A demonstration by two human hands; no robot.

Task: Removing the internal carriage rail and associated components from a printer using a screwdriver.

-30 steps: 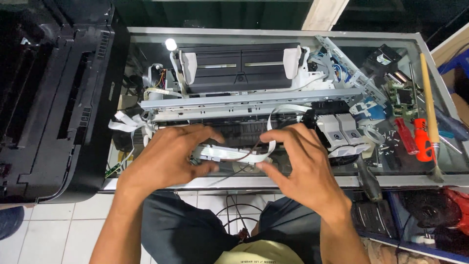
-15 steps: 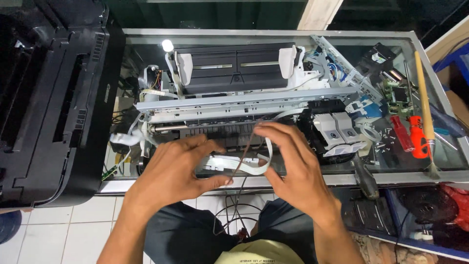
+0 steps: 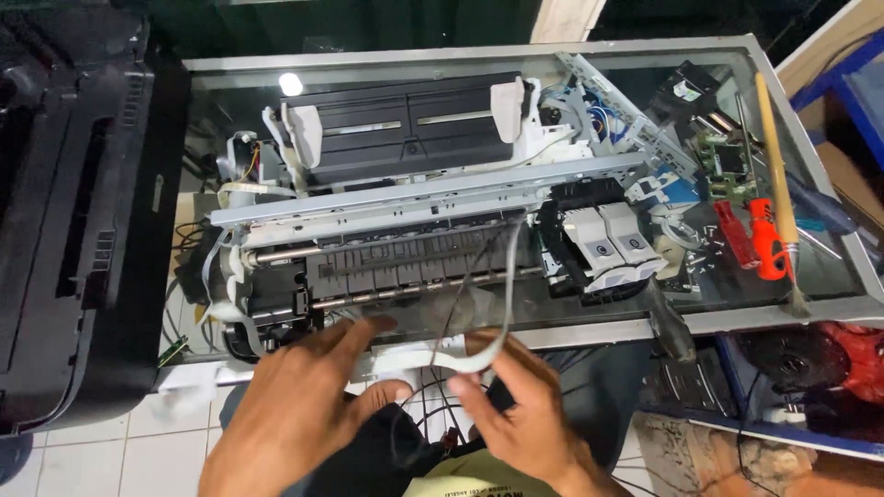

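An opened printer mechanism lies on a glass-topped table, its black paper tray at the back and a grey metal rail across the middle. A white flat ribbon cable loops from the mechanism down past the table's front edge. My left hand pinches the cable between thumb and fingers at its left end. My right hand grips its right end, where thin black wires also run up to the mechanism. The ink cartridge carriage sits at the right end of the rail.
A black printer cover stands at the left of the table. At the right lie a circuit board, red-handled pliers, a wooden-handled brush and a screwdriver. White floor tiles show below.
Both hands have drawn back from the mechanism toward me, below the table's front edge, pulling the white cable with them. The view has tilted so the table sits higher.
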